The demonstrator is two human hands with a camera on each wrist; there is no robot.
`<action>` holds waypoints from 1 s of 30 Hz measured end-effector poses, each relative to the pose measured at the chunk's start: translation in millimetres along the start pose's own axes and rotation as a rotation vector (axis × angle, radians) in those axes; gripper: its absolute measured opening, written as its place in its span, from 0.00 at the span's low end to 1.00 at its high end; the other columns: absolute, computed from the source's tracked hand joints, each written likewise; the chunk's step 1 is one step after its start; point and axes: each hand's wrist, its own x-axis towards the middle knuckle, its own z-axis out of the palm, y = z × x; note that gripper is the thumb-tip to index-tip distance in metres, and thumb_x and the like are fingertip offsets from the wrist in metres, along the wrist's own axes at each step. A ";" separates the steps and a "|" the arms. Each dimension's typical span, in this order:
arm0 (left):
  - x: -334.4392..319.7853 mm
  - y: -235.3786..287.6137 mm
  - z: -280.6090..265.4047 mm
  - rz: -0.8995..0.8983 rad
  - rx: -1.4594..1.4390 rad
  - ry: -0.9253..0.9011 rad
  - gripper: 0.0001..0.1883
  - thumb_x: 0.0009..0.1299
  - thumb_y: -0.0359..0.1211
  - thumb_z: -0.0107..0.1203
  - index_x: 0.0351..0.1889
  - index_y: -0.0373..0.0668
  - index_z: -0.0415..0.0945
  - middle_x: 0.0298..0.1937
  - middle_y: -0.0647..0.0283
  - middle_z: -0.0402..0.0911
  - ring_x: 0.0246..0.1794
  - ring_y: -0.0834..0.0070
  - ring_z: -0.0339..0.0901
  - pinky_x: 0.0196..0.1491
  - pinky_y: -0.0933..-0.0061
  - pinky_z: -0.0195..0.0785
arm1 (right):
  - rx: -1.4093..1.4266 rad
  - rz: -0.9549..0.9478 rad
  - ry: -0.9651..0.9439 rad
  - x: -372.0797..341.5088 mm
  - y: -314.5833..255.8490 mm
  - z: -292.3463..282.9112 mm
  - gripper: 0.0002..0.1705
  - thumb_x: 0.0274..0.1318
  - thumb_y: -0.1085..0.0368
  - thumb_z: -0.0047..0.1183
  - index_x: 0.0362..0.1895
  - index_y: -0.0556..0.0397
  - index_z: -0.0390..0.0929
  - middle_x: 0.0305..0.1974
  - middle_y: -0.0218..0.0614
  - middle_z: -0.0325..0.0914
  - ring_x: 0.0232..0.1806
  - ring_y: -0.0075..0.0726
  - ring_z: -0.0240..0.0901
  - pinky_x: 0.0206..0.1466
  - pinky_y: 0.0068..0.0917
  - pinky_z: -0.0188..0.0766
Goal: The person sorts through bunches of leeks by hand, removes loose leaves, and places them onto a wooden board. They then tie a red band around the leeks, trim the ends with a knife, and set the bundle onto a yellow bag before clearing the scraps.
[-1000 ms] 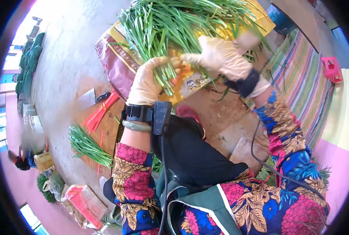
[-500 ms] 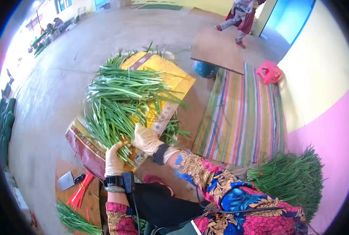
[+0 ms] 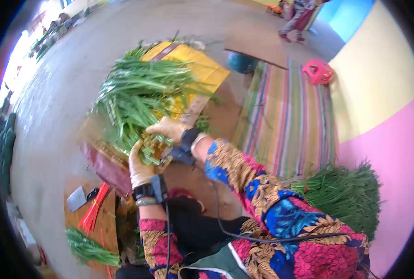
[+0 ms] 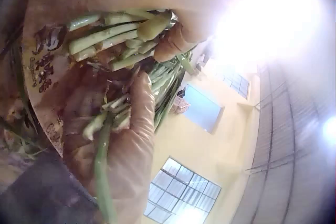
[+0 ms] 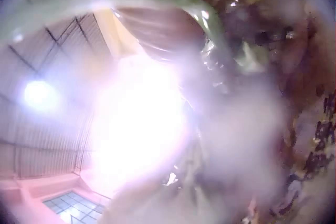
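Note:
Both hands wear pale gloves and meet at the cut ends of a bunch of garlic chives [image 3: 151,151]. My left hand [image 3: 139,165] grips the bunch near its base, and in the left wrist view its fingers curl round the thick pale stalks [image 4: 105,40]. Close on the other side, my right hand [image 3: 169,129] pinches several stalks between thumb and fingers. Leaves run from the bunch into a larger pile of garlic chives [image 3: 137,83] lying on a yellow sack [image 3: 202,79]. Glare and blur hide most of the right wrist view.
At lower left, a wooden board [image 3: 110,228] bears a cleaver [image 3: 76,199], red ties [image 3: 94,211] and a small bunch of chives [image 3: 88,249]. Rightward are a striped mat [image 3: 281,125], a pink stool [image 3: 319,72] and a green heap [image 3: 346,195]. A person [image 3: 301,16] is far off.
The head view has swung, bringing more of the mat and wall into sight. My right hand has come from beside the bunch onto the stalk ends; my left hand keeps its grip.

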 end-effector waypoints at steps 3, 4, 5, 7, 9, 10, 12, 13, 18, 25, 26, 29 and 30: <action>-6.7 6.3 3.9 0.049 0.097 -0.022 0.19 0.68 0.41 0.52 0.49 0.36 0.74 0.47 0.55 0.80 0.47 0.59 0.77 0.53 0.55 0.71 | 0.027 -0.071 -0.095 6.2 13.5 -12.2 0.19 0.62 0.56 0.51 0.49 0.55 0.80 0.43 0.47 0.82 0.43 0.41 0.78 0.47 0.35 0.72; -4.8 9.2 -1.5 -0.003 0.062 -0.034 0.20 0.67 0.41 0.52 0.49 0.36 0.74 0.47 0.55 0.79 0.47 0.59 0.76 0.54 0.55 0.70 | 0.004 0.006 -0.123 5.2 2.5 -17.4 0.20 0.64 0.54 0.49 0.47 0.57 0.80 0.41 0.43 0.82 0.40 0.35 0.76 0.46 0.35 0.72; 0.0 11.9 -9.2 -0.027 0.005 -0.025 0.19 0.67 0.41 0.53 0.49 0.36 0.74 0.45 0.55 0.79 0.45 0.59 0.76 0.53 0.55 0.71 | -0.022 0.082 -0.153 4.2 -8.8 -22.9 0.23 0.66 0.51 0.47 0.45 0.60 0.80 0.39 0.40 0.82 0.38 0.30 0.74 0.45 0.35 0.72; 9.9 10.2 -19.3 -0.047 -0.090 -0.022 0.17 0.66 0.39 0.54 0.47 0.36 0.74 0.44 0.55 0.79 0.43 0.60 0.77 0.50 0.56 0.73 | 0.391 0.227 -0.133 8.4 -15.1 -25.8 0.17 0.60 0.58 0.55 0.46 0.57 0.80 0.34 0.45 0.81 0.35 0.32 0.76 0.42 0.33 0.74; 17.6 14.0 -25.5 -0.041 -0.119 -0.006 0.14 0.65 0.35 0.55 0.44 0.37 0.74 0.42 0.55 0.80 0.40 0.62 0.78 0.44 0.62 0.76 | 0.473 0.460 -0.125 15.8 -9.6 -31.4 0.19 0.60 0.53 0.56 0.40 0.58 0.80 0.32 0.37 0.80 0.28 0.27 0.74 0.34 0.29 0.74; 0.8 13.9 -9.8 -0.006 -0.140 -0.005 0.13 0.65 0.35 0.55 0.44 0.36 0.74 0.40 0.54 0.80 0.38 0.63 0.78 0.43 0.64 0.77 | 0.130 0.424 -0.186 15.9 -15.3 -41.8 0.20 0.60 0.49 0.54 0.39 0.56 0.79 0.29 0.35 0.79 0.24 0.29 0.73 0.28 0.30 0.73; 10.7 13.9 -20.6 -0.066 -0.168 -0.004 0.13 0.66 0.34 0.54 0.44 0.36 0.73 0.39 0.54 0.80 0.37 0.63 0.79 0.43 0.64 0.76 | 0.113 0.401 -0.208 16.1 -4.3 -41.2 0.24 0.59 0.45 0.53 0.39 0.55 0.78 0.25 0.32 0.77 0.21 0.30 0.71 0.23 0.30 0.70; 8.7 14.9 -15.7 -0.055 -0.168 -0.020 0.12 0.66 0.33 0.53 0.44 0.36 0.73 0.39 0.54 0.80 0.36 0.62 0.79 0.43 0.63 0.76 | 0.166 0.535 -0.212 11.5 -26.5 -38.9 0.21 0.62 0.47 0.53 0.38 0.55 0.77 0.25 0.28 0.75 0.22 0.23 0.70 0.22 0.25 0.66; 19.2 9.2 -21.2 -0.029 -0.022 0.072 0.12 0.67 0.34 0.54 0.44 0.38 0.75 0.39 0.54 0.82 0.39 0.57 0.80 0.45 0.54 0.76 | 0.048 0.443 -0.272 12.1 -28.9 -19.1 0.21 0.62 0.50 0.49 0.38 0.57 0.75 0.29 0.36 0.76 0.26 0.30 0.71 0.26 0.28 0.66; 14.3 4.9 -6.7 0.042 -0.021 0.004 0.16 0.64 0.38 0.64 0.46 0.43 0.75 0.41 0.61 0.81 0.39 0.62 0.78 0.43 0.56 0.74 | -0.867 0.000 -0.076 -8.9 -70.8 41.5 0.17 0.60 0.58 0.45 0.38 0.63 0.71 0.24 0.55 0.78 0.27 0.62 0.77 0.30 0.50 0.73; 3.8 9.9 1.8 -0.058 -0.076 0.016 0.17 0.64 0.36 0.65 0.47 0.43 0.75 0.42 0.63 0.80 0.38 0.64 0.78 0.42 0.56 0.74 | -0.870 -0.016 -0.119 -12.2 -76.9 43.6 0.18 0.60 0.57 0.45 0.37 0.63 0.71 0.24 0.55 0.77 0.26 0.61 0.77 0.29 0.51 0.72; -10.3 17.7 8.1 -0.116 -0.133 0.027 0.15 0.63 0.33 0.64 0.46 0.43 0.76 0.40 0.63 0.81 0.38 0.64 0.78 0.43 0.56 0.73 | -0.865 -0.001 -0.244 -18.8 -91.2 43.3 0.23 0.62 0.54 0.45 0.42 0.67 0.72 0.25 0.57 0.78 0.28 0.61 0.77 0.30 0.51 0.72; -10.1 20.5 5.4 -0.140 -0.133 0.045 0.14 0.62 0.32 0.63 0.45 0.42 0.76 0.39 0.63 0.81 0.37 0.64 0.78 0.43 0.57 0.74 | -0.825 -0.038 -0.264 -21.1 -94.8 40.0 0.25 0.62 0.53 0.46 0.44 0.69 0.71 0.27 0.59 0.77 0.30 0.62 0.77 0.32 0.50 0.73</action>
